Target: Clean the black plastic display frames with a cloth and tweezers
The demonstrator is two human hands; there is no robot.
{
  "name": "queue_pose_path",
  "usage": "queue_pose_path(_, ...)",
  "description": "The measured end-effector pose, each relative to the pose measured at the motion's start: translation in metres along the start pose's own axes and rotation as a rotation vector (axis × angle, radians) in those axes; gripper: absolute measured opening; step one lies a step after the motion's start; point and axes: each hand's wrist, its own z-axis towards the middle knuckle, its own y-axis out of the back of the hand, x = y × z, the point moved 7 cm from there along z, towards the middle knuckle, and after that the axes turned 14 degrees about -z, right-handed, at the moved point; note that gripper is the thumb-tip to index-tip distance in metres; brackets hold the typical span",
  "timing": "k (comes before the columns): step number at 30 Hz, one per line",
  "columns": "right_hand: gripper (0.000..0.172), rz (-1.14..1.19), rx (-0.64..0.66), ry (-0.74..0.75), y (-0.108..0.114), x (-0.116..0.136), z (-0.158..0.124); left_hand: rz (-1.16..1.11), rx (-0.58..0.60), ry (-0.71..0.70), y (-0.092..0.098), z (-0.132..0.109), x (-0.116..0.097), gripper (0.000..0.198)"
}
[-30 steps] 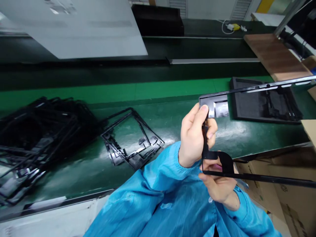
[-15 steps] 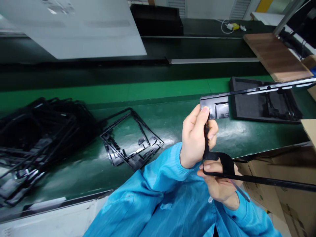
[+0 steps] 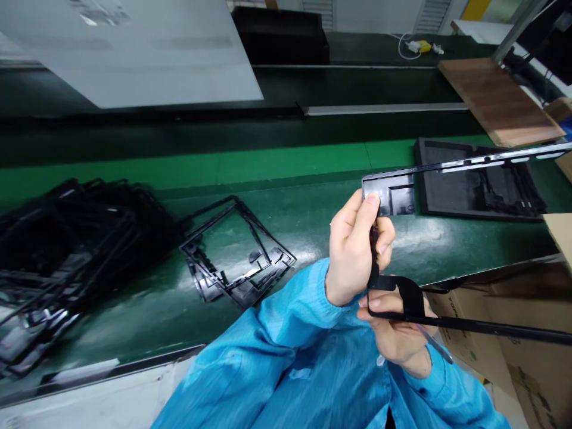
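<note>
My left hand [image 3: 355,250] is closed on the short side of a black plastic frame [image 3: 473,325], thumb on its upper left corner, and the frame's long sides run out of view to the right. Below it, my right hand [image 3: 397,339] is partly hidden behind the frame's lower corner and a curved black tab [image 3: 411,295]. Its fingertips touch that corner. Out of the right hand sticks a thin grey blade-like tool [image 3: 438,345]; its other end is hidden.
Left on the green bench [image 3: 147,316] lies a blurred pile of black frames [image 3: 80,238], with smaller frames [image 3: 241,292] beside it. A black tray [image 3: 429,202] and a wooden board [image 3: 500,101] are at right. Cardboard boxes [image 3: 469,333] stand below the edge. A white panel [image 3: 179,65] overhangs the back.
The view has shifted very slightly, so the bench and background appear a little further left. Both hands and the held frame look unchanged.
</note>
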Motion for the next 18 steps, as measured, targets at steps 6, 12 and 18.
queue_pose_path(6, 0.018, 0.059, -0.021, -0.079, -0.002, 0.002, 0.005, -0.007, 0.007, 0.017, -0.001, -0.002, 0.002, 0.04)
queue_pose_path(12, 0.012, -0.061, 0.011, -0.058, 0.002, -0.004, -0.006, -0.003, 0.012, 0.015, -0.002, -0.004, 0.002, 0.038)
queue_pose_path(18, 0.013, 0.009, 0.125, 0.046, -0.003, -0.001, 0.0, 0.021, 0.017, 0.008, -0.001, -0.003, -0.002, 0.04)
